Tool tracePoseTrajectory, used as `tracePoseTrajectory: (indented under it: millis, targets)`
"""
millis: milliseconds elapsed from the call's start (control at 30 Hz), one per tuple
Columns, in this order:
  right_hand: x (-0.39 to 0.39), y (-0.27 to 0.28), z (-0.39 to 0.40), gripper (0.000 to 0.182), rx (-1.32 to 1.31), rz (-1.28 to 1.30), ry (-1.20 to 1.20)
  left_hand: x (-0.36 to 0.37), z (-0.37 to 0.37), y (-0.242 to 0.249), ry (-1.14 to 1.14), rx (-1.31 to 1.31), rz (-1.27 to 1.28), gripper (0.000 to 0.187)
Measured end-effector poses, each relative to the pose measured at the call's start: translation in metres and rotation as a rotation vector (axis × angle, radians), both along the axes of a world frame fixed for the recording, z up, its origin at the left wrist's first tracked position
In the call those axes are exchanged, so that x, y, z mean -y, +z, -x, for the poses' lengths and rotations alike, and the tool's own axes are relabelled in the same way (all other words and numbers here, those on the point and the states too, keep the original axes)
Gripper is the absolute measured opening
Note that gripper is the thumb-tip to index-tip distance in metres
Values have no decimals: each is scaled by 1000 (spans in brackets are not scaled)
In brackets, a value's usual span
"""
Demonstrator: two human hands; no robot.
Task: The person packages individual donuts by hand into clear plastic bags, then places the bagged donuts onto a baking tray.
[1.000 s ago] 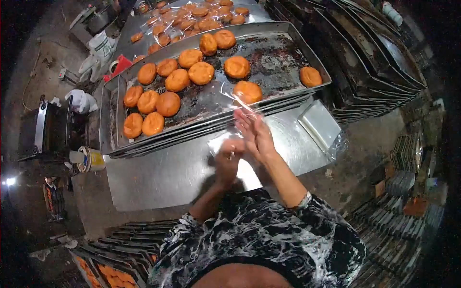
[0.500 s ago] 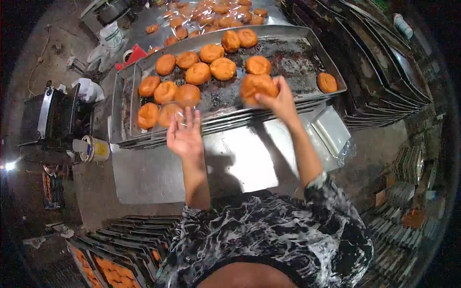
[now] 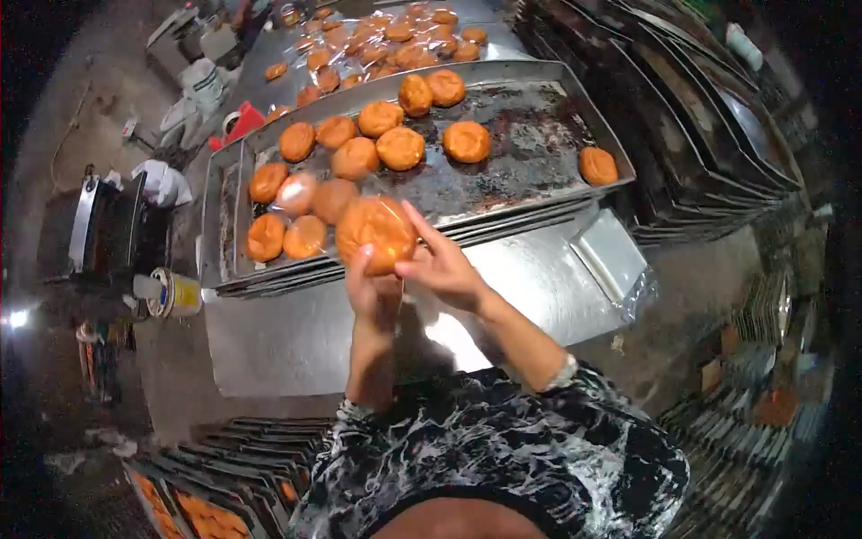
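Between my two hands, over the front edge of the metal baking tray point(image 3: 588, 192), is a round golden-brown bun point(image 3: 377, 235). My right hand point(image 3: 444, 269) grips it from the right, thumb underneath and fingers along its side. At the bun's lower left is my left hand point(image 3: 373, 292), its fingers closed on a clear plastic bag point(image 3: 296, 192). The film glints over buns to the left, and the bun overlaps it in this view. Several loose buns lie on the tray's left half, one bun point(image 3: 467, 142) sits near its middle and another point(image 3: 597, 166) in the right corner.
Several bagged buns point(image 3: 395, 31) are heaped on the table behind the tray. A stack of clear bags point(image 3: 612, 256) lies on the metal table point(image 3: 269, 346) at right. Dark trays point(image 3: 669, 117) lean on the right, and racked trays point(image 3: 242, 458) stand behind me, lower left.
My right hand has carried the bun left from over the tray to my left hand. The left hand, open-fingered at the film before, has closed in at the bun. The view has shifted slightly.
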State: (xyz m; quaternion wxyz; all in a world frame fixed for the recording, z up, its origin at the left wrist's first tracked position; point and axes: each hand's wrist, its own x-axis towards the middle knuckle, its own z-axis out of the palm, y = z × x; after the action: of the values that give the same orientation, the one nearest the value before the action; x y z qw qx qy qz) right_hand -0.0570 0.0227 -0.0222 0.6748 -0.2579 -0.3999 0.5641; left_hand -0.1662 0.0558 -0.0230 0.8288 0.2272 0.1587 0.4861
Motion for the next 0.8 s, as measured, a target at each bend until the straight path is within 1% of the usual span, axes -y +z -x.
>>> tracePoseTrajectory:
  millis: [33,67,100,133,167,200,233,267,300,333,367,400,433,467,500,533,567,600,633,667,733,767,800]
  targets:
    - [3,-1,-13,61,131,163,13,8,-1,2,13,-65,-60,40]
    - [1,-2,-20,61,262,324,27,20,-2,-5,37,-73,-58,40]
    - [-4,6,-19,45,714,119,-368,34,-5,-18,148,-294,-192,36]
    - [-13,3,-23,45,712,112,-348,41,-11,-27,256,-515,-324,33]
    - [-26,-2,-29,37,782,58,-248,38,-19,-31,200,-337,38,28]
    - [-40,3,-33,30,846,2,-154,38,-14,-40,212,-344,35,28]
    - [-63,16,-43,23,987,-47,-336,39,-8,-56,106,-450,-199,26]
    - [-88,47,-55,21,1124,-99,-525,40,-4,-78,-3,-550,-436,24]
    - [-113,76,-61,26,1037,-83,-561,44,-3,-137,-194,-628,-362,25]
    - [-128,94,-59,32,951,-64,-594,52,-6,-184,-386,-701,-281,26]
    - [-128,90,-52,32,953,-65,-594,70,-15,-168,-227,-1060,-757,26]
    - [-127,76,-43,39,910,-248,-640,84,-18,-151,-34,-1394,-1245,25]
    - [-122,62,-36,46,864,-432,-687,87,-10,-175,-36,-1389,-1253,25]
    - [-88,41,-38,58,985,-305,-363,84,0,-220,-187,-1233,-1320,23]
    - [-56,1,-36,51,1045,-289,-310,79,6,-245,-338,-1068,-1380,24]
    - [-10,-20,-42,37,1053,100,134,72,8,-248,-345,-1056,-1399,24]
    - [31,-70,-45,22,956,257,248,69,8,-251,-403,-983,-1394,25]
    - [69,-96,-45,16,1009,392,367,69,8,-255,-465,-909,-1381,27]
    - [102,-152,-46,17,978,218,347,57,15,-208,-623,-1250,-1173,29]
    - [114,-106,-42,21,1023,305,383,53,19,-203,-446,-1203,-943,27]
    - [120,-114,-25,28,992,483,56,56,11,-164,-412,-840,-439,24]
    - [118,-130,-20,30,868,517,-120,58,9,-148,-441,-836,-438,24]
    - [117,-122,-24,28,863,494,-75,57,7,-133,-469,-877,-503,20]
